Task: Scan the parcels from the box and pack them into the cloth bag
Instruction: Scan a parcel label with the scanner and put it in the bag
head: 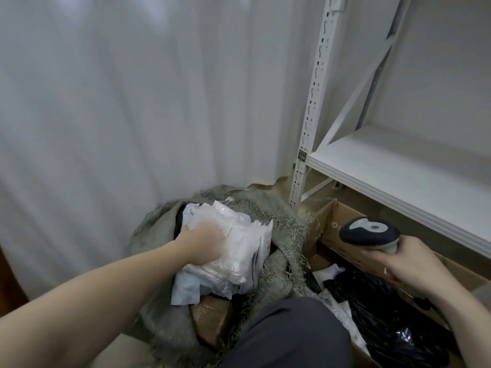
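Knee: dark trouser leg (289, 333) at 6 o'clock, nearest the lens, between cloth bag and box.
Left hand: left hand (202, 241) lies on the white parcel (236, 251) at the bag's mouth, fingers bent down over its near edge; whether they grip it or only press it I cannot tell, since the fingertips sink into the plastic.
Right hand: right hand (409, 264) at 3 o'clock, fingers wrapped round the handle of the scanner (370, 233), its head turned up and away from any label.
White parcel: on top of the pile in the cloth bag (281, 235), just left of centre, crinkled and soft-looking.
Bag contents: pale blue parcel (186, 290) and a brown taped parcel (212, 317) under and in front of it, toward 6 o'clock.
Box: cardboard box (342, 227) at 4 o'clock, touching the bag's frayed rim, with black plastic parcels (385, 309) left inside.
Step in hand: likely seating the white parcel in the bag.
How to do it well: push flat and toward the bag's far side, so the pile settles low; keep the rim from folding inward; let go only once it sits steady.
Surroundings: white curtain (132, 102) from 9 to 12 o'clock, metal shelf (398, 168) at 2 o'clock.
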